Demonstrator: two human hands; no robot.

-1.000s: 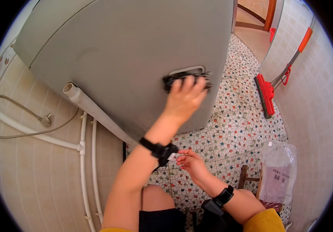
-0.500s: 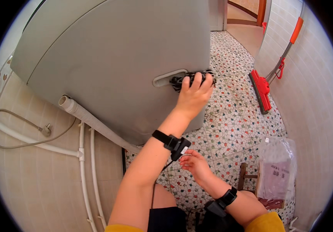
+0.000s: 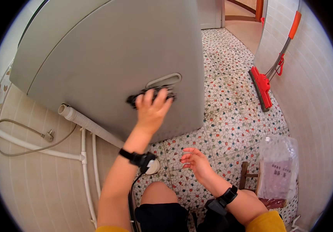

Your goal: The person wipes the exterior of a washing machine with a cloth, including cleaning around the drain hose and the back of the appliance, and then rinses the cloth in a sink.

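My left hand (image 3: 151,112) presses a bunched black patterned cloth (image 3: 132,100) flat against the side panel of a big grey washing machine (image 3: 112,50). The fingers are spread over the cloth and bent around its upper edge; both are slightly blurred. Just above them is the panel's oval recessed handle (image 3: 164,80). My right hand (image 3: 197,164) hangs in the air over the floor, palm turned inward, fingers loosely curled and apart, holding nothing. Each wrist wears a black strap.
A ribbed drain hose (image 3: 91,125) leans along the machine's lower edge. At left are white pipes (image 3: 84,170) and a cable with a plug (image 3: 48,135). A red mop (image 3: 262,87) leans on the right wall. Clear plastic packaging (image 3: 278,170) lies on a small wooden stool (image 3: 244,176).
My left hand has slid the cloth left and downward, from over the recessed handle to just below it. The view has shifted slightly; my right hand stays nearly in place.
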